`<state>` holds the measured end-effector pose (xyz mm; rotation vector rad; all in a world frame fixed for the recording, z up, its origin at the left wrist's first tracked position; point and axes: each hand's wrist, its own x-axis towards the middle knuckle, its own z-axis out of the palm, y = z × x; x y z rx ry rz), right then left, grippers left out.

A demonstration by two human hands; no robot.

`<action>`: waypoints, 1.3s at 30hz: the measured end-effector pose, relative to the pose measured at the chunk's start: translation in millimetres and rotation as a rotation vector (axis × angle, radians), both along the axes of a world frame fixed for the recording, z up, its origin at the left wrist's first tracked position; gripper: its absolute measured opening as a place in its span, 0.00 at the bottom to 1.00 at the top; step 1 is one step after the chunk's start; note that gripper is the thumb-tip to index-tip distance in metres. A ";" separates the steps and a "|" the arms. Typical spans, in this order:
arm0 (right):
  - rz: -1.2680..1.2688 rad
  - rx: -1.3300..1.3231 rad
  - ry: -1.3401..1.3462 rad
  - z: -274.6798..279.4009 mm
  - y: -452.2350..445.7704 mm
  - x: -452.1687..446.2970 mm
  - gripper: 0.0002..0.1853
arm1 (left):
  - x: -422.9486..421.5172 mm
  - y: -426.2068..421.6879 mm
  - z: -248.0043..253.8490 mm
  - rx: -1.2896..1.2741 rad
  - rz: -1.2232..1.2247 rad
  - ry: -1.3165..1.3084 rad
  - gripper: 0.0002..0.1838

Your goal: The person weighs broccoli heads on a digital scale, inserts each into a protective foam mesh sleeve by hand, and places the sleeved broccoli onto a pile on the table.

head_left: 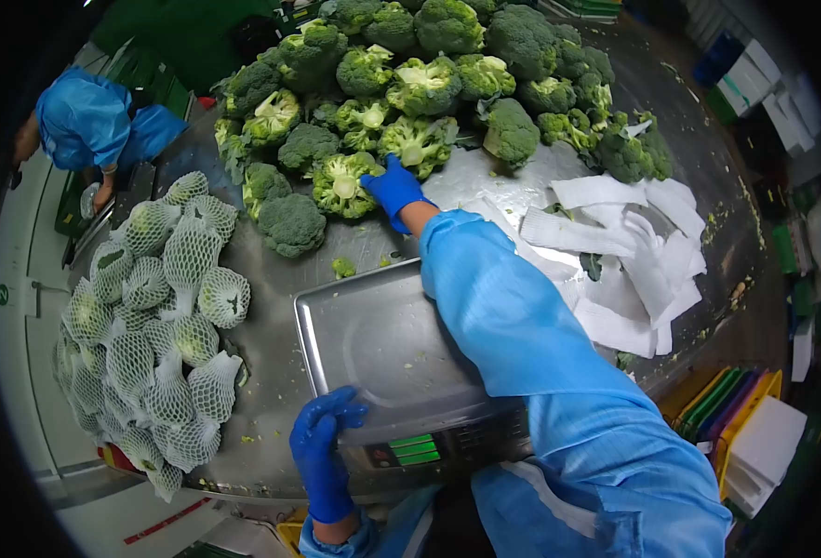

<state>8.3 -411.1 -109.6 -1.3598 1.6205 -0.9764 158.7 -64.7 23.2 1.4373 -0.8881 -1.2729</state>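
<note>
My right hand [395, 192], in a blue glove, reaches across to the broccoli pile. Its fingers are apart, and one touches the edge of a broccoli head [343, 186] lying with its cut stem toward me. Another broccoli head [419, 146] is just above that hand. Near me, my left hand [325, 451], also gloved, is at the near-left corner of a weighing scale [373, 335], fingers loosely spread, slightly blurred, nothing in them. The metal pan of the scale carries only small green crumbs. A green-lit display [414, 450] shows on its front.
Many broccoli heads [522, 42] are piled at the back. Broccoli in white foam nets [192, 251] is heaped at left. Loose white foam nets [647, 260] lie at right. A person in blue [85, 116] bends at far left. A yellow crate [731, 418] stands at lower right.
</note>
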 end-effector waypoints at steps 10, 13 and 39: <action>0.168 -0.446 0.235 104.5 88.1 -33.2 0.31 | -6.7 6.9 -1.3 -0.067 0.067 0.232 0.30; 0.155 -0.811 0.356 131.6 183.3 -50.4 0.29 | -22.7 -18.4 -9.1 -0.144 -0.050 0.428 0.39; -0.345 -0.421 0.417 116.7 370.2 -277.7 0.14 | -119.0 35.0 16.3 -0.612 -0.077 -0.305 0.36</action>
